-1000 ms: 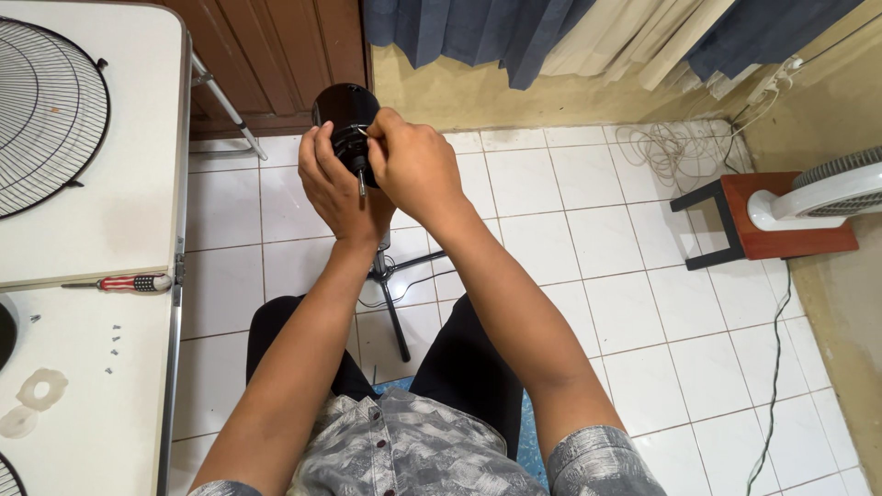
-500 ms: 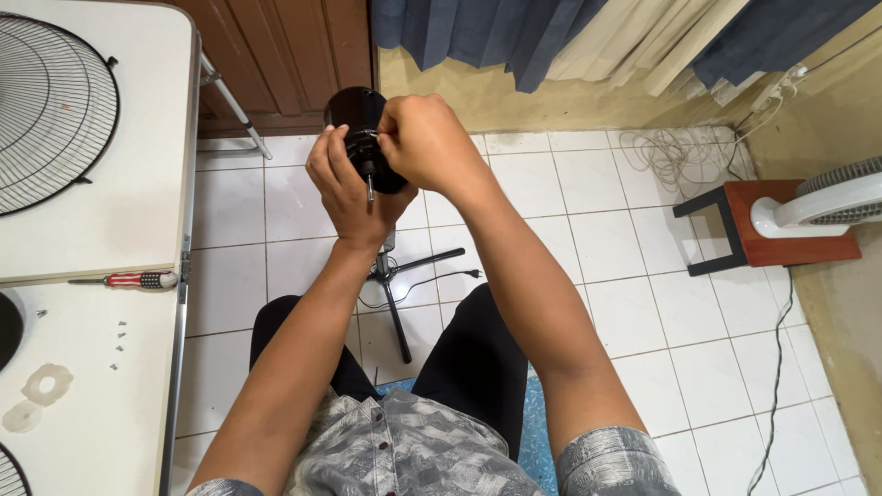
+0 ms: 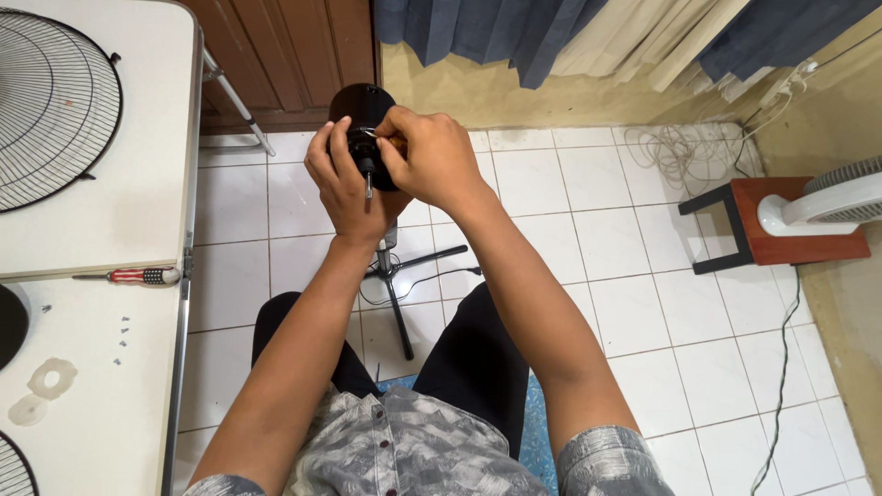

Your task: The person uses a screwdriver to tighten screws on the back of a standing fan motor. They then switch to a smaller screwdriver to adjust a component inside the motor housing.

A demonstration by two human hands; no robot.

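Table: the white table (image 3: 101, 230) is standing at the 9 o'clock side, carrying a round wire fan guard (image 3: 50, 106), a red-handled screwdriver (image 3: 133, 276) and some tiny loose screws (image 3: 122, 340).
Left hand: the left hand (image 3: 344, 184) is wrapping firmly around the black fan motor (image 3: 363, 115) from below, with its fingers closed on the housing.
Fan motor: it is sitting up at 12 o'clock from the person's lap, on top of a thin stand (image 3: 395, 294) over the tiled floor (image 3: 597, 248).
Handling: I judge it is stiff, rather heavy for its size and smooth, so the best hold is around the round body, not on the thin metal shaft (image 3: 368, 184).
Right hand: the right hand (image 3: 432, 161) is pinching narrowly at the front of the motor; what it is pinching is hidden.
Change: compared with the earlier frame, both hands are staying on the motor, and the right hand is now lying more over its front.
Right side: a white fan (image 3: 827, 202) is resting on a red stool (image 3: 781, 225) at 3 o'clock.
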